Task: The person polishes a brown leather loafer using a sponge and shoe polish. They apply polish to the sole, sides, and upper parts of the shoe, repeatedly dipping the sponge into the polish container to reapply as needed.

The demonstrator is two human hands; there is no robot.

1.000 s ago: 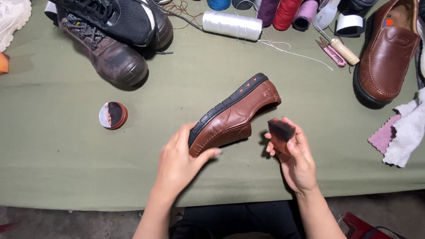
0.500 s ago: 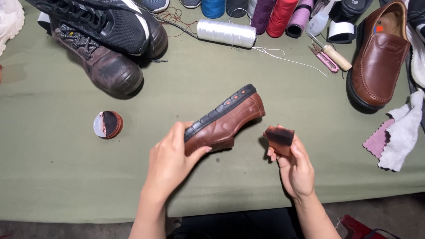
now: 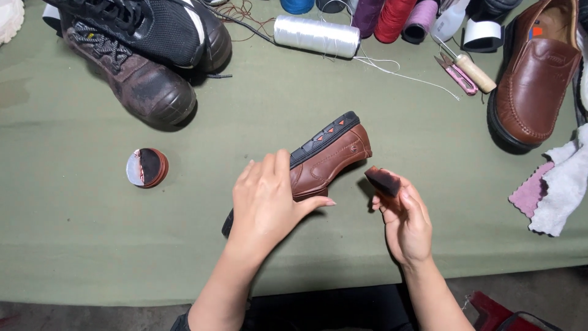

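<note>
My left hand (image 3: pixel 267 197) grips a small brown leather shoe (image 3: pixel 331 156) by its heel end, holding it on its side so the black sole with orange marks faces away. The toe points up and to the right. My right hand (image 3: pixel 404 216) holds a dark, polish-stained sponge (image 3: pixel 383 180) between its fingers, just right of the shoe's toe and not touching it. An open round tin of brown polish (image 3: pixel 146 167) sits on the green cloth to the left.
Green cloth-covered table (image 3: pixel 92 245). A worn brown boot (image 3: pixel 136 78) and a black sneaker (image 3: pixel 147 27) lie at the back left. White thread spool (image 3: pixel 316 35), coloured spools (image 3: pixel 392 17), pink snips (image 3: pixel 453 75), brown loafer (image 3: pixel 534 76) and rags (image 3: pixel 560 184) are at the right.
The left hand has slid further over the shoe's heel and turned it slightly. The right hand with the sponge has stayed close to the toe.
</note>
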